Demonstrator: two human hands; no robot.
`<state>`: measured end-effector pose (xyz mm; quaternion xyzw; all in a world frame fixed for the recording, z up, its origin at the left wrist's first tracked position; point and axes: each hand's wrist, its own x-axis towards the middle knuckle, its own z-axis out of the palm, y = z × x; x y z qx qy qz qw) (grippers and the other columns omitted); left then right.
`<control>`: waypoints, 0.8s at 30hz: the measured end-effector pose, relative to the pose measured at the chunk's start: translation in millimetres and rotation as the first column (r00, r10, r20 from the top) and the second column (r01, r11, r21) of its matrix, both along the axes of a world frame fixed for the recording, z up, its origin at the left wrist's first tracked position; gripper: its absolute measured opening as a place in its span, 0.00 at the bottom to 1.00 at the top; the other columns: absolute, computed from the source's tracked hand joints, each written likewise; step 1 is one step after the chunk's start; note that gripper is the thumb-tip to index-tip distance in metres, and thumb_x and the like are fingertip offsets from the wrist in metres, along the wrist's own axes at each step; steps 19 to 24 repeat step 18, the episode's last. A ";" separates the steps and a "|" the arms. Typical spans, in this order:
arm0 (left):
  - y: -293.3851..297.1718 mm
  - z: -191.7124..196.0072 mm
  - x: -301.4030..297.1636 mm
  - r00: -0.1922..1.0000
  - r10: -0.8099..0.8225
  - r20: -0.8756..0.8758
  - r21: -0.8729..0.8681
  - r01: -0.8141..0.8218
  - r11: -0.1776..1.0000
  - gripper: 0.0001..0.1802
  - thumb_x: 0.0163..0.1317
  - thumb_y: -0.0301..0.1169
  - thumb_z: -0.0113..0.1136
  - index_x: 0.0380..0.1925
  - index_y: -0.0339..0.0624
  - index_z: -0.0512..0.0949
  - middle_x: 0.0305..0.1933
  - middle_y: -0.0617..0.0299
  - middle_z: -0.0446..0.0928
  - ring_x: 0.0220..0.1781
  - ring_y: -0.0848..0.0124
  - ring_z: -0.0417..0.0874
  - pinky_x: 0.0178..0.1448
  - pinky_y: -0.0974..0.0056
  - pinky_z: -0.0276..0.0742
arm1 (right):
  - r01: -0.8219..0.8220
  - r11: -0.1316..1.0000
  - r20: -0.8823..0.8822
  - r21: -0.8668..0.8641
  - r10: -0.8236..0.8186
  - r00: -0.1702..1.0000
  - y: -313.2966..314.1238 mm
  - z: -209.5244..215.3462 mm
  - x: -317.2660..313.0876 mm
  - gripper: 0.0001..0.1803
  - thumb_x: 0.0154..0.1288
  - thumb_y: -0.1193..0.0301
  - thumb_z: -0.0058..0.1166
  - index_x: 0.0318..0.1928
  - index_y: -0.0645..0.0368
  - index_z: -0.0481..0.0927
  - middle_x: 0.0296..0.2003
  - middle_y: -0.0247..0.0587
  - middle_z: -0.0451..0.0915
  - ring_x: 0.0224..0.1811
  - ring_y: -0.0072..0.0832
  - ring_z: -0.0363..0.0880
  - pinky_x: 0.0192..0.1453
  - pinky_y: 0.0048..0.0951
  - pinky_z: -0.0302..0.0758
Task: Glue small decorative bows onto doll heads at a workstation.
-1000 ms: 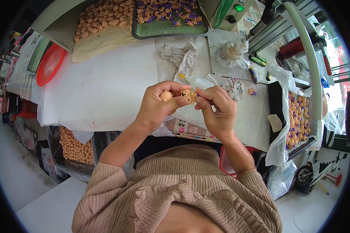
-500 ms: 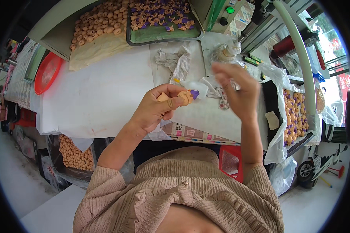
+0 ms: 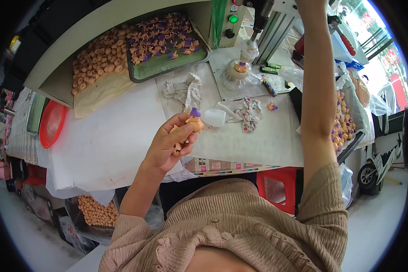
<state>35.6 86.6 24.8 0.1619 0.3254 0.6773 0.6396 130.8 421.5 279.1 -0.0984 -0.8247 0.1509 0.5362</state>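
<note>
Head view, left hand [image 3: 167,147] pinching small orange toy w/ purple hat [image 3: 194,121], right arm [image 3: 318,81] raised, its hand out of view, white table [image 3: 109,140] below.

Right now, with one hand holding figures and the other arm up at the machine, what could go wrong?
1. The left hand pinches a purple-capped figure at its fingertips while cupping others; one could slip onto the table.
2. The right hand is out of view at the top, near the press tip; a pinch seems possible.

Orange figure [image 3: 195,121] with a purple cap, red bowl [image 3: 52,123] at left, green tray [image 3: 167,61] up top, beige ribbed sweater [image 3: 231,226].
</note>
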 end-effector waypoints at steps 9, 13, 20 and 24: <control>-1.2 -0.6 -35.5 0.996 0.091 -0.024 -0.030 -0.091 0.995 0.15 0.67 0.30 0.58 0.52 0.41 0.75 0.44 0.62 0.79 0.33 0.82 0.75 0.22 0.78 0.66 | 0.315 0.932 0.682 -0.177 -0.115 0.722 -80.7 -185.4 63.4 0.12 0.60 0.70 0.59 0.44 0.57 0.84 0.49 0.47 0.81 0.49 0.42 0.81 0.57 0.36 0.74; 23.7 7.5 -28.5 0.997 0.062 -0.039 -0.025 -0.063 0.998 0.15 0.66 0.32 0.60 0.51 0.43 0.76 0.43 0.67 0.79 0.32 0.82 0.75 0.23 0.77 0.66 | 0.233 0.969 0.608 -0.080 -0.137 0.782 -69.7 -241.8 52.0 0.14 0.59 0.77 0.56 0.46 0.54 0.84 0.46 0.45 0.79 0.49 0.44 0.72 0.58 0.38 0.70; 35.7 13.2 -31.6 0.997 0.044 -0.057 -0.004 -0.044 0.999 0.14 0.66 0.32 0.60 0.51 0.43 0.77 0.43 0.68 0.78 0.32 0.83 0.75 0.23 0.77 0.65 | 0.232 0.905 0.462 -0.357 -0.045 0.886 -70.6 -244.5 76.5 0.14 0.58 0.82 0.54 0.41 0.54 0.86 0.47 0.47 0.79 0.63 0.38 0.69 0.66 0.33 0.67; 35.7 13.2 -31.6 0.997 0.044 -0.057 -0.004 -0.044 0.999 0.14 0.66 0.32 0.60 0.51 0.43 0.77 0.43 0.68 0.78 0.32 0.83 0.75 0.23 0.77 0.65 | 0.232 0.905 0.462 -0.357 -0.045 0.886 -70.6 -244.5 76.5 0.14 0.58 0.82 0.54 0.41 0.54 0.86 0.47 0.47 0.79 0.63 0.38 0.69 0.66 0.33 0.67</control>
